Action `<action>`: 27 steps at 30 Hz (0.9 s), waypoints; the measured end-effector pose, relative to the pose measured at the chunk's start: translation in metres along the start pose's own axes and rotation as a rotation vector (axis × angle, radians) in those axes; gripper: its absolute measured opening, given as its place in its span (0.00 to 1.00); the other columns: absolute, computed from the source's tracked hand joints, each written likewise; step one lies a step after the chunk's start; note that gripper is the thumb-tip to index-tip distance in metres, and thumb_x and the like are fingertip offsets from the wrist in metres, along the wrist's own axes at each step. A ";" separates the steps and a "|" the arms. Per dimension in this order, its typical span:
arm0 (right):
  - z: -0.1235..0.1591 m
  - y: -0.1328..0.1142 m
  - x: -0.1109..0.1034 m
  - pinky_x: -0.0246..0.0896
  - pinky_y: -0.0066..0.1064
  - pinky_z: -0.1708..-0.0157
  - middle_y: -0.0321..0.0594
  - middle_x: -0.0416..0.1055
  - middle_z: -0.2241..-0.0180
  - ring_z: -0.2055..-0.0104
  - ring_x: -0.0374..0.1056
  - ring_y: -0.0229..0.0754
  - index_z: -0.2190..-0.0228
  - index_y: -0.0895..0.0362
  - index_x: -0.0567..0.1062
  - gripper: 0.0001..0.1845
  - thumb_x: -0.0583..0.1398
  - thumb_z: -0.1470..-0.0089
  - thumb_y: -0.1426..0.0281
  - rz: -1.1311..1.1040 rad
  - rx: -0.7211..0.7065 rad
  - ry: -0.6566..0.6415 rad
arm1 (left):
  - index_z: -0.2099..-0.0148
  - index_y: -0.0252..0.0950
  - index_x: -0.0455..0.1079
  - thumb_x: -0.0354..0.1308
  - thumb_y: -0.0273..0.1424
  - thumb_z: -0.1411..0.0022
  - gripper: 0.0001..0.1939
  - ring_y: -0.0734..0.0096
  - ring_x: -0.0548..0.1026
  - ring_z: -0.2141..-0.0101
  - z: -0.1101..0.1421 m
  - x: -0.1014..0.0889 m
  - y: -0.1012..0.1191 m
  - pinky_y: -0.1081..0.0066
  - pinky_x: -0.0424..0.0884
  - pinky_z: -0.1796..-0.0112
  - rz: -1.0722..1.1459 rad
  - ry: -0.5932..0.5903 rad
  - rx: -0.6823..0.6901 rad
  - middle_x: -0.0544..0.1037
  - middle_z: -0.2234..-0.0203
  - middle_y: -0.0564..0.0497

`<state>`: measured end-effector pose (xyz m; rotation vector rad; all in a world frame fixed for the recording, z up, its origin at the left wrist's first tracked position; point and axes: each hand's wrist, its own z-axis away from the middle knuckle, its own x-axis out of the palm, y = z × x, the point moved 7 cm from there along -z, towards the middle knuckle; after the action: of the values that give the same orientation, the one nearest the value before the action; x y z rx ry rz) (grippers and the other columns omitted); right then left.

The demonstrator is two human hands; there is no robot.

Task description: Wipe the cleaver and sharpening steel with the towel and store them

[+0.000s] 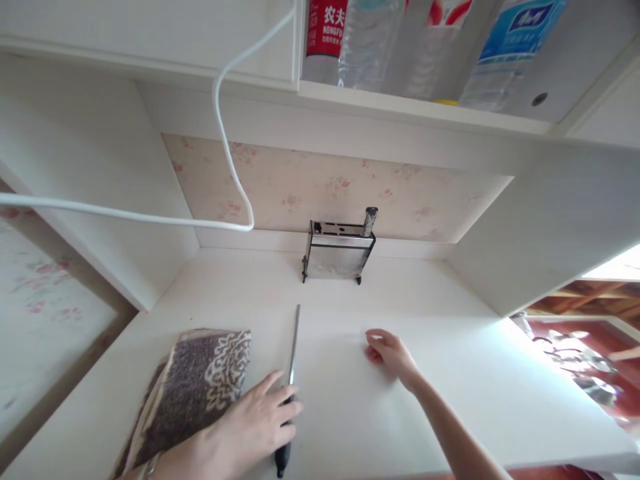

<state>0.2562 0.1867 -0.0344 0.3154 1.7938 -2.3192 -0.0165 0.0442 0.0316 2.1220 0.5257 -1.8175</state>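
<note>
A sharpening steel [295, 340], with a thin metal rod and a black handle, lies lengthwise on the white counter. My left hand [265, 413] has its fingers over the black handle, gripping it from above. Right beside that hand, on its left, is a folded brown cloth [193, 380] with a pale leafy pattern. My right hand [390, 353] hovers low over the counter, its fingers loosely curled and a gap between them; nothing shows in it. Farther back stands a metal knife block [337, 260] with a black frame, and one handle [369, 221] sticks up from its right end.
A white cable [227, 140] hangs across the upper left. Water bottles [510, 53] stand on the shelf overhead. White side panels [540, 220] flank the counter [410, 293]. Glassware [575, 360] sits beyond the right edge, and flowered wallpaper [310, 187] covers the back wall.
</note>
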 end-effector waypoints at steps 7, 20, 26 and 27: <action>0.022 0.035 -0.023 0.62 0.29 0.73 0.36 0.73 0.74 0.74 0.66 0.40 0.63 0.55 0.74 0.22 0.59 0.50 0.50 -0.188 -0.123 0.289 | 0.70 0.40 0.70 0.54 0.25 0.38 0.09 0.71 0.69 0.71 -0.016 0.006 0.001 0.56 0.55 0.41 -0.178 0.058 0.198 0.72 0.78 0.55; 0.017 0.036 -0.018 0.61 0.29 0.74 0.36 0.73 0.77 0.76 0.66 0.41 0.65 0.55 0.77 0.26 0.58 0.52 0.46 -0.077 -0.123 0.252 | 0.64 0.36 0.70 0.62 0.41 0.45 0.14 0.62 0.78 0.68 -0.124 -0.190 -0.169 0.63 0.74 0.64 0.601 0.678 -0.623 0.79 0.70 0.48; 0.016 0.034 -0.019 0.61 0.30 0.75 0.37 0.73 0.78 0.77 0.66 0.41 0.66 0.55 0.77 0.26 0.57 0.51 0.46 -0.060 -0.145 0.269 | 0.62 0.32 0.68 0.65 0.37 0.47 0.15 0.65 0.78 0.71 -0.161 -0.237 -0.235 0.62 0.74 0.66 0.722 0.986 -0.646 0.78 0.70 0.46; 0.016 0.034 -0.019 0.61 0.30 0.75 0.37 0.73 0.78 0.77 0.66 0.42 0.66 0.55 0.77 0.26 0.57 0.52 0.46 -0.059 -0.141 0.269 | 0.61 0.32 0.68 0.65 0.36 0.47 0.15 0.65 0.78 0.70 -0.166 -0.242 -0.244 0.63 0.74 0.66 0.703 1.026 -0.657 0.77 0.70 0.46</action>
<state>0.2834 0.1635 -0.0568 0.5831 2.1050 -2.2621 -0.0147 0.3157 0.2994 2.1595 0.3998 -0.0752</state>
